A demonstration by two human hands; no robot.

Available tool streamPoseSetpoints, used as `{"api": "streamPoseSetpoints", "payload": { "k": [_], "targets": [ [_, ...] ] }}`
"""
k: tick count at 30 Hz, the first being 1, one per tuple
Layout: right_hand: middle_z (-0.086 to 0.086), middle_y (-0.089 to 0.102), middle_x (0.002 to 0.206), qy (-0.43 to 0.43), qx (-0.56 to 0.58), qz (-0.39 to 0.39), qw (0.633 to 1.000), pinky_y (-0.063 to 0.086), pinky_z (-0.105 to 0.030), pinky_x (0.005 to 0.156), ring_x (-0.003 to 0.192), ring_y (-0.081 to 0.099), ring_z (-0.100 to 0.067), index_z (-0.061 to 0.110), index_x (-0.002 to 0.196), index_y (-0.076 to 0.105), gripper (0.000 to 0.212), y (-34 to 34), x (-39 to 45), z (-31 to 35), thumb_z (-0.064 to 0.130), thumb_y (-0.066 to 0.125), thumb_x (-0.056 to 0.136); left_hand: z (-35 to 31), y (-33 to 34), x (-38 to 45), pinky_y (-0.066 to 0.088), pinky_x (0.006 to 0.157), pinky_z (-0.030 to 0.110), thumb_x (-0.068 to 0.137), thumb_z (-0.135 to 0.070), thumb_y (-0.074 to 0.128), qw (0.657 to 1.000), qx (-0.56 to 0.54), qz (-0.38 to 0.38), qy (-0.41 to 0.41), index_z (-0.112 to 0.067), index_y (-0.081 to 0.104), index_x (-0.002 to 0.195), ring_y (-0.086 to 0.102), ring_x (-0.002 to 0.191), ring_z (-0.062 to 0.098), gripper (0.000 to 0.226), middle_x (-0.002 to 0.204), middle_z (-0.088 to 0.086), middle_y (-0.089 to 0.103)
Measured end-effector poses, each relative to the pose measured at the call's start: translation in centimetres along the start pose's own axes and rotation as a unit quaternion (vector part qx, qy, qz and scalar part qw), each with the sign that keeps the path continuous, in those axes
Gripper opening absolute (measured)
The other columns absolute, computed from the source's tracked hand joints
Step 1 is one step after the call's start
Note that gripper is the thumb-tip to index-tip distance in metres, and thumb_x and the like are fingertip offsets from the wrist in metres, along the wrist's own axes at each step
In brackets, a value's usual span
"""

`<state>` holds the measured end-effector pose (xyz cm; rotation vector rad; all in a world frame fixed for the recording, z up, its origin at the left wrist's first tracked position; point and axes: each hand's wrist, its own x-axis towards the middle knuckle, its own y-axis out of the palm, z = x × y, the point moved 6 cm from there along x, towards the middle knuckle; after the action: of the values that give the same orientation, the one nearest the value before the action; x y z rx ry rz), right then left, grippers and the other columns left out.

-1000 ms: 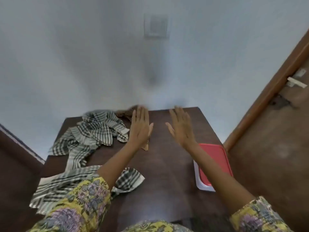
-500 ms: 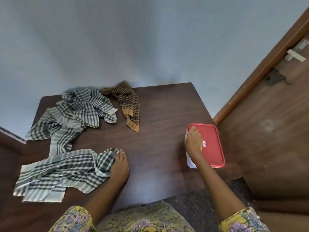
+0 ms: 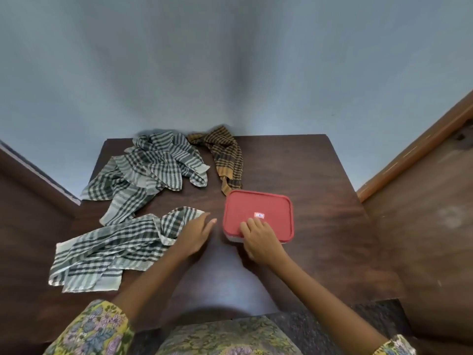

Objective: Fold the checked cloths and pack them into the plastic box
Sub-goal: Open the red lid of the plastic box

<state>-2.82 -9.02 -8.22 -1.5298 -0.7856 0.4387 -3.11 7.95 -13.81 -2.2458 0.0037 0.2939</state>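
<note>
A plastic box (image 3: 266, 203) with a red lid on it stands in the middle of the dark wooden table (image 3: 320, 190). My right hand (image 3: 261, 239) grips its near edge, fingers resting on the lid. My left hand (image 3: 195, 233) lies flat on the table just left of the box, fingers out, touching the edge of a crumpled green-and-white checked cloth (image 3: 107, 252). A second green-and-white checked cloth (image 3: 153, 167) lies bunched at the back left. A brown-and-orange checked cloth (image 3: 227, 157) lies behind the box, its end reaching the lid's far corner.
A blue wall rises right behind the table. A wooden door frame (image 3: 409, 155) runs along the right, with brown floor beside it. Dark wooden furniture (image 3: 30, 201) stands at the left. Bare table shows to the right of the box.
The box has moved from the table's right edge to the middle, with my right hand on it. My left hand has shifted right along the near cloth's edge.
</note>
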Motion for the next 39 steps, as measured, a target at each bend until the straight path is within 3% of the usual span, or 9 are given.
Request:
{"api": "streamPoseSetpoints", "payload": {
  "k": [6, 15, 19, 23, 26, 28, 30, 35, 39],
  "targets": [
    [0.007, 0.061, 0.062, -0.071, -0.046, -0.009, 0.996, 0.044, -0.018, 0.046, 0.054, 0.057, -0.01, 0.023, 0.066, 0.06, 0.043, 0.1, 2.1, 3.7, 0.066, 0.063, 0.065, -0.5, 2.1, -0.1, 0.042, 0.104, 0.035, 0.1, -0.038, 0.037, 0.929, -0.35, -0.006, -0.121, -0.021, 0.04, 0.138, 0.057, 0.114, 0.02, 0.042, 0.13, 0.008, 0.056],
    [0.009, 0.051, 0.043, -0.115, -0.066, 0.031, 0.991, 0.034, -0.011, 0.031, 0.032, 0.043, -0.006, 0.024, 0.052, 0.056, 0.043, 0.3, 3.9, 5.3, 0.063, 0.061, 0.07, -0.4, 4.4, 0.5, 0.033, 0.114, 0.038, 0.102, -0.03, 0.031, 0.804, -0.562, 0.012, -0.194, -0.028, 0.01, 0.15, 0.041, 0.135, 0.024, 0.053, 0.152, 0.01, 0.032],
    [0.009, 0.051, 0.04, -0.184, -0.088, 0.022, 0.979, 0.027, -0.012, 0.033, 0.03, 0.042, -0.005, 0.023, 0.049, 0.055, 0.042, -0.1, 3.7, 5.3, 0.059, 0.065, 0.068, 0.0, 5.4, -0.9, 0.058, 0.07, 0.03, 0.097, -0.054, 0.025, 0.756, -0.587, 0.053, -0.286, -0.013, 0.061, 0.118, 0.071, 0.091, 0.023, 0.059, 0.117, 0.011, 0.066],
    [0.009, 0.051, 0.04, -0.222, -0.132, 0.01, 0.966, 0.016, -0.019, 0.037, 0.031, 0.041, -0.003, 0.024, 0.049, 0.056, 0.041, -0.7, 3.8, 5.1, 0.058, 0.066, 0.07, -0.1, 6.6, -1.9, 0.055, 0.051, 0.026, 0.093, -0.064, 0.018, 0.699, -0.632, 0.097, -0.32, -0.011, 0.067, 0.099, 0.067, 0.068, 0.021, 0.072, 0.083, 0.011, 0.073],
    [0.012, 0.055, 0.046, -0.236, -0.163, 0.015, 0.958, 0.023, -0.021, 0.036, 0.035, 0.045, -0.002, 0.026, 0.057, 0.063, 0.036, -0.5, 3.8, 4.9, 0.053, 0.055, 0.08, -0.3, 6.7, -1.5, 0.054, 0.057, 0.017, 0.103, -0.034, 0.024, 0.76, -0.587, 0.05, -0.274, -0.002, 0.058, 0.115, 0.066, 0.06, 0.003, 0.048, 0.101, 0.028, 0.06],
    [0.011, 0.057, 0.048, -0.198, -0.142, 0.0, 0.97, 0.03, -0.02, 0.036, 0.037, 0.047, -0.003, 0.028, 0.06, 0.065, 0.042, -0.6, 3.8, 4.7, 0.044, 0.038, 0.088, -0.1, 6.9, -1.6, 0.054, 0.056, 0.019, 0.103, -0.023, 0.026, 0.755, -0.594, 0.005, -0.279, -0.002, 0.059, 0.097, 0.066, 0.053, 0.005, 0.039, 0.08, 0.022, 0.06],
    [0.009, 0.057, 0.05, -0.16, -0.118, -0.02, 0.98, 0.033, -0.021, 0.037, 0.039, 0.048, -0.005, 0.028, 0.062, 0.065, 0.048, -0.7, 3.6, 4.7, 0.037, 0.027, 0.09, 0.2, 6.7, -1.5, 0.054, 0.071, 0.028, 0.103, -0.024, 0.026, 0.78, -0.557, -0.018, -0.285, -0.005, 0.061, 0.085, 0.065, 0.072, 0.019, 0.044, 0.08, 0.015, 0.062],
    [0.008, 0.053, 0.047, -0.13, -0.062, -0.053, 0.988, 0.029, -0.024, 0.035, 0.036, 0.047, -0.01, 0.023, 0.055, 0.061, 0.039, -1.6, 3.5, 4.3, 0.038, 0.039, 0.084, 0.0, 5.7, -2.1, 0.039, 0.108, 0.041, 0.104, -0.025, 0.023, 0.828, -0.482, -0.055, -0.283, 0.011, 0.055, 0.121, 0.056, 0.113, 0.032, 0.051, 0.113, 0.028, 0.06],
    [0.003, 0.056, 0.047, -0.14, 0.007, -0.035, 0.99, 0.034, -0.023, 0.033, 0.04, 0.052, -0.014, 0.02, 0.059, 0.059, 0.028, -1.7, 3.7, 4.3, 0.043, 0.07, 0.071, -0.5, 5.1, -1.3, 0.05, 0.071, 0.012, 0.104, -0.026, 0.026, 0.859, -0.445, -0.011, -0.253, -0.006, 0.061, 0.102, 0.065, 0.096, 0.019, 0.041, 0.104, 0.018, 0.062]
  ]
}}
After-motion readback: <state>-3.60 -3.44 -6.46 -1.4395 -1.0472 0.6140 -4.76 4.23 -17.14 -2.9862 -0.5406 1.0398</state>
